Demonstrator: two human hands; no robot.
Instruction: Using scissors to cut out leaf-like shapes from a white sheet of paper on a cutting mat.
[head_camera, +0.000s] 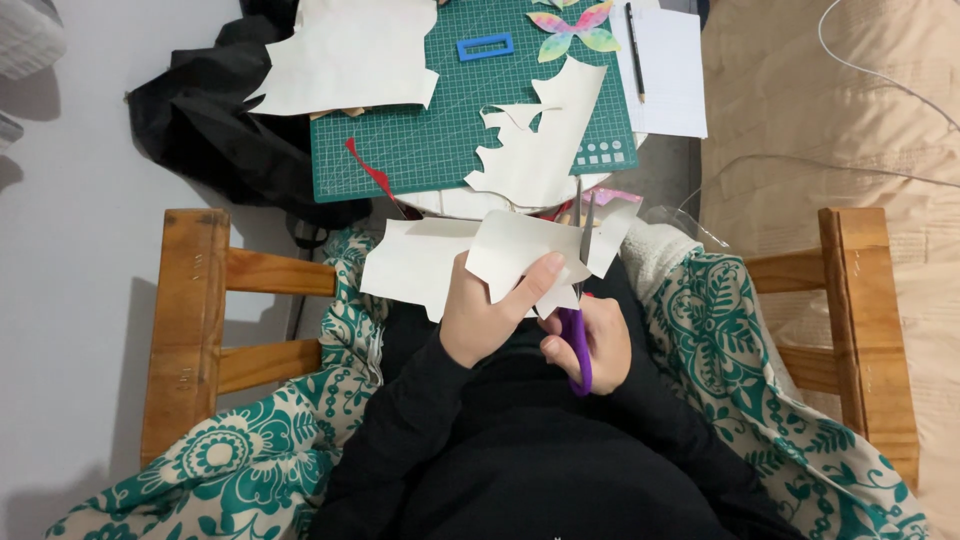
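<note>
My left hand (490, 310) pinches a cream paper sheet (430, 262) over my lap, thumb on top of a folded flap. My right hand (598, 345) grips purple-handled scissors (578, 300), whose blades point away from me and are partly closed on the paper's right edge. Another cut cream paper piece (545, 140) with a jagged outline lies on the green cutting mat (420, 130) in front of me. A larger cream sheet (350, 55) covers the mat's left corner.
On the mat lie a blue rectangular frame (486, 46), a colourful paper butterfly (575, 28) and a red paper strip (368, 168). A white notepad (668, 70) with a black pencil (634, 52) sits right of it. Wooden chair arms (195, 320) flank me; black fabric (215, 120) lies left.
</note>
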